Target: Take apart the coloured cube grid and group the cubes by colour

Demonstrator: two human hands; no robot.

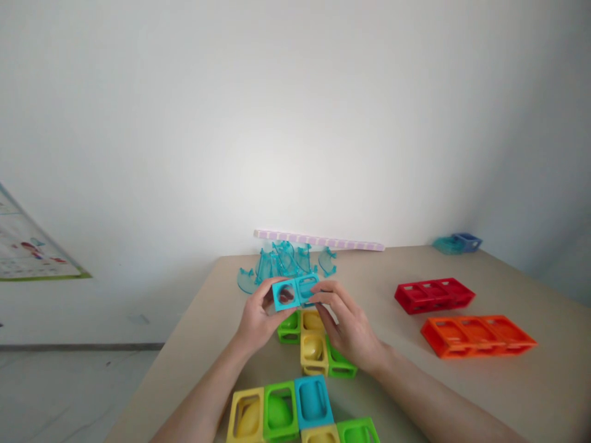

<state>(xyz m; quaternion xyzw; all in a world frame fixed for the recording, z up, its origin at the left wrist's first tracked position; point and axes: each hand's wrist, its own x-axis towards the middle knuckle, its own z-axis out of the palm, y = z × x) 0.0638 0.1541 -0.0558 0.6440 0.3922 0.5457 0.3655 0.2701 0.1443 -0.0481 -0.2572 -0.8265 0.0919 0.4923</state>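
Two joined light-blue cube blocks (296,291) are held up over the middle of the table. My left hand (259,317) grips the left cube, thumb below and fingers behind it. The fingers of my right hand (346,323) are closed on the right cube. Beneath my hands lie joined green and yellow blocks (314,349), partly hidden by my right hand. Nearer to me is another joined group with a yellow block (246,415), a green block (280,411) and a blue block (313,401), cut off by the lower frame edge.
Transparent teal curved pieces (284,261) lie behind my hands, near a long pink-and-white strip (318,240) by the wall. A red block row (434,295) and an orange block row (478,336) are on the right. A dark-blue block (467,242) stands at the far right corner.
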